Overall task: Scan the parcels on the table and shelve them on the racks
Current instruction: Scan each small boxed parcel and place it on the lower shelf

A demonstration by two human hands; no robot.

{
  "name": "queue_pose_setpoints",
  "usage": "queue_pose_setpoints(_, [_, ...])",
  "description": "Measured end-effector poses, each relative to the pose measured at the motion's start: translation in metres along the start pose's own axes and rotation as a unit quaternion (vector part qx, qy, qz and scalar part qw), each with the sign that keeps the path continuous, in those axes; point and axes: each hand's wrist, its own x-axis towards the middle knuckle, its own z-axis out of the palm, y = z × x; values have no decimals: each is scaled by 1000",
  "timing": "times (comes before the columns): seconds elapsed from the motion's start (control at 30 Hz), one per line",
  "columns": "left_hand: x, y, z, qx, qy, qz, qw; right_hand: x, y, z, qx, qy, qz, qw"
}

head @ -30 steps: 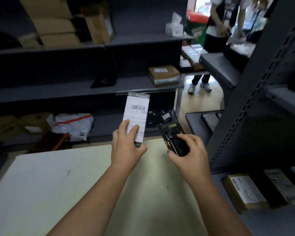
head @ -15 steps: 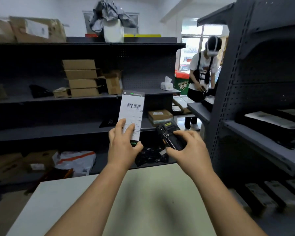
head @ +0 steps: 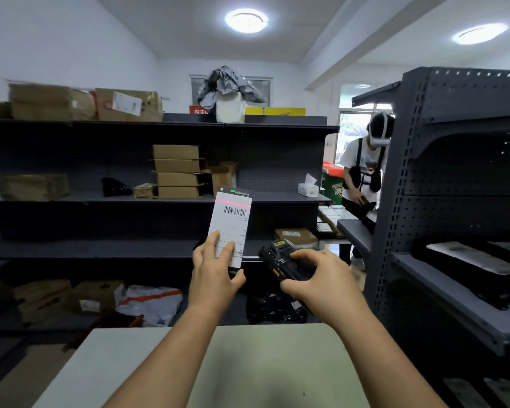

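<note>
My left hand [head: 215, 270] grips the lower end of a slim parcel [head: 231, 223] with a white barcode label, held upright above the far edge of the pale table [head: 147, 366]. A pink scan line crosses the label just above the barcode. Just to the right, my right hand [head: 321, 281] grips a black handheld scanner [head: 280, 257], whose head points toward the parcel. Dark grey racks [head: 100, 198] stand behind the table and a second rack [head: 454, 201] stands on the right.
Cardboard boxes [head: 177, 172] and bags sit on the back rack's shelves; a white and orange bag [head: 150, 304] lies on its lowest shelf. Flat dark parcels [head: 477, 265] lie on the right rack. A person in a white shirt [head: 362, 178] stands in the aisle at the right.
The view has tilted up, from the table toward the racks and ceiling. Both hands stay raised with the parcel and scanner. A pink scan line now shows on the label.
</note>
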Motion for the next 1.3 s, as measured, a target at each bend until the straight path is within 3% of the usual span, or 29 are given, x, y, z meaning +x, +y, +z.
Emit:
queue_pose_setpoints(0.47, [10, -2, 4, 13, 1, -5, 1000, 3, 18, -9, 9, -9, -14, 1000])
queue_pose_setpoints(0.57, [10, 4, 3, -32, -10, 2, 999, -1, 22, -3, 3, 40, -11, 999])
queue_pose_setpoints(0.73, [10, 38, 11, -165, -49, 46, 984, -21, 40, -8, -21, 187, 23, 982])
queue_pose_setpoints(1.03, [-15, 194, 45, -327, -165, 224, 903, -122, 80, -119, -165, 418, 105, 887])
queue_pose_setpoints(1.3, [-116, 395, 77, -448, -248, 340, 789, -263, 140, -247, -237, 537, 211, 782])
